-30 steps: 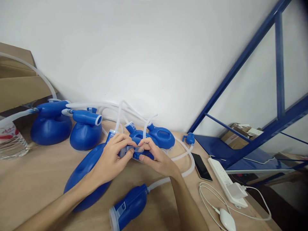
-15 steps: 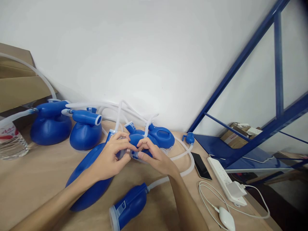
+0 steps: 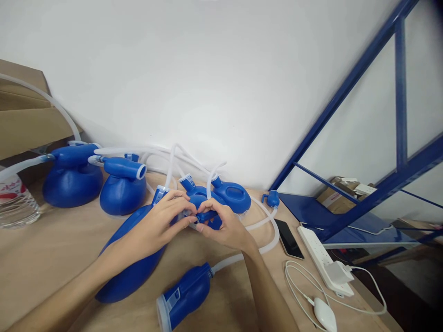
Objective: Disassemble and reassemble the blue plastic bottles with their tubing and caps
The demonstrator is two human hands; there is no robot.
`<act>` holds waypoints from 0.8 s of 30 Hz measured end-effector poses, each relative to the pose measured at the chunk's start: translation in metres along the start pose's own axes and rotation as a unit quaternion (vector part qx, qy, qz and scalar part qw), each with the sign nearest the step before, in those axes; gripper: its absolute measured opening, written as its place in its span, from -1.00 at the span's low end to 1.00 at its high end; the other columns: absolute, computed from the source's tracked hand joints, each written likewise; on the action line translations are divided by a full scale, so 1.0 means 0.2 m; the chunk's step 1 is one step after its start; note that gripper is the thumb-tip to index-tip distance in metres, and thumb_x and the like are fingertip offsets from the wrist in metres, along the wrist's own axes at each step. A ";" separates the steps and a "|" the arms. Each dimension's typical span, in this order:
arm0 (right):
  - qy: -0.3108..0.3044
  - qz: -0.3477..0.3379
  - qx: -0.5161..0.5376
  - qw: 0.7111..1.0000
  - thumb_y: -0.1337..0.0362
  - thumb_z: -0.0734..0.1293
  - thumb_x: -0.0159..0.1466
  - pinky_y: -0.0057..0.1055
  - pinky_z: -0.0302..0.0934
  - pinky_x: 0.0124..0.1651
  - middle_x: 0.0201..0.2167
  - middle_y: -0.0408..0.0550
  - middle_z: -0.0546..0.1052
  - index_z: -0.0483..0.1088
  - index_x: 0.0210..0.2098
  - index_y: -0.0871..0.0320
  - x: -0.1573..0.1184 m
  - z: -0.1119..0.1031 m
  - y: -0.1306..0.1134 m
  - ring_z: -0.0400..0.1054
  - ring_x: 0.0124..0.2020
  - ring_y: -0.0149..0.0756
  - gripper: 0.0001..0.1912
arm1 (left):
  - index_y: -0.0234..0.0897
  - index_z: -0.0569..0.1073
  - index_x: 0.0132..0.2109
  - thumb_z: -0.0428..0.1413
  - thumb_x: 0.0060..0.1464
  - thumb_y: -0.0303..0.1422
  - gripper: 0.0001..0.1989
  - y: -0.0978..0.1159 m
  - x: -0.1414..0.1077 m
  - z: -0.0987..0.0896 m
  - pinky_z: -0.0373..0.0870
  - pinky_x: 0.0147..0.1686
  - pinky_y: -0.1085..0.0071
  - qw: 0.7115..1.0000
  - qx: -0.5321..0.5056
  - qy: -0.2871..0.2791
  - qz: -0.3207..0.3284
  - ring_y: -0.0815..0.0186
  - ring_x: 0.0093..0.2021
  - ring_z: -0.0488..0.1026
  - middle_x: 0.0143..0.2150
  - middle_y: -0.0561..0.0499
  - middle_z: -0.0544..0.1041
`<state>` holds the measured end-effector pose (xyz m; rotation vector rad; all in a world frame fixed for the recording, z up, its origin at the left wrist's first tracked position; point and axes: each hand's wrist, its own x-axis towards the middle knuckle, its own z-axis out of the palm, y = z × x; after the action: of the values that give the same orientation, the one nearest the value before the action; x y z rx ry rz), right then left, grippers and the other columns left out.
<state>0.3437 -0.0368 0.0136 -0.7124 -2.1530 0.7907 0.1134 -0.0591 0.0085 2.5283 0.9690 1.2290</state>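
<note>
My left hand (image 3: 169, 216) and my right hand (image 3: 223, 226) meet fingertip to fingertip above the table, both closed in a pinch. A small part is between them; bits of clear and blue plastic show, but the fingers hide most of it. Under my left hand and forearm lies a large blue bottle (image 3: 128, 272), its capped neck (image 3: 159, 193) poking out beyond the fingers. Right behind my right hand, another blue bottle (image 3: 235, 196) with a handle hole rests on its side. Closer to me lies a blue funnel-shaped receptacle (image 3: 188, 293) with a translucent hose (image 3: 228, 262) at its end.
Two more blue bottles (image 3: 72, 184) (image 3: 122, 196) stand at the left, beside a clear plastic container (image 3: 17, 210) and a cardboard box (image 3: 31, 124). A phone (image 3: 289, 239), power strip (image 3: 320, 256) and cabled white mouse-shaped device (image 3: 324, 313) lie right. A blue metal rack (image 3: 346, 92) rises beyond.
My fingers have shifted slightly around the small part, the left fingertips moving a little to the right and closer to the right ones. The bottles on the table stay where they were.
</note>
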 end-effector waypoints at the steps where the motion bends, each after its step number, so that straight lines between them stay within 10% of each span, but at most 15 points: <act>1: 0.002 -0.009 0.003 1.000 0.18 0.45 0.28 -0.43 0.36 -0.19 -0.17 -0.12 0.54 0.39 -0.09 0.08 0.00 0.00 0.00 0.44 -0.24 -0.35 -0.74 | -0.18 0.52 -0.04 0.07 0.43 -0.29 -0.85 0.00 0.00 0.00 0.45 0.10 0.27 1.000 0.013 0.003 0.007 0.18 0.09 0.46 -0.01 -0.05 0.58; 11: 0.056 -0.003 -0.014 0.998 0.24 0.39 0.20 -0.52 0.18 -0.48 -0.38 -0.22 0.43 0.29 -0.28 0.05 0.00 0.05 0.00 0.31 -0.46 -0.43 -0.83 | -0.20 0.38 -0.02 -0.02 0.45 -0.44 -0.90 0.02 0.00 0.05 0.44 0.03 0.26 0.997 0.054 0.040 0.042 0.16 0.07 0.41 -0.10 -0.02 0.58; 24: 0.216 -0.211 -0.215 0.929 0.34 0.27 0.11 -0.44 0.12 -0.44 -0.56 -0.30 0.29 0.14 -0.35 0.02 -0.01 0.16 -0.03 0.21 -0.57 -0.41 -0.82 | -0.24 0.34 -0.03 -0.03 0.33 -0.66 -0.76 0.04 -0.05 0.23 0.46 0.01 0.20 0.972 0.102 0.197 0.079 0.18 -0.01 0.43 -0.12 -0.07 0.59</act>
<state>0.3193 -0.0526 -0.0007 -0.5369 -1.9699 -0.0736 0.1476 -0.0666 -0.0243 2.6109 1.0335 1.8163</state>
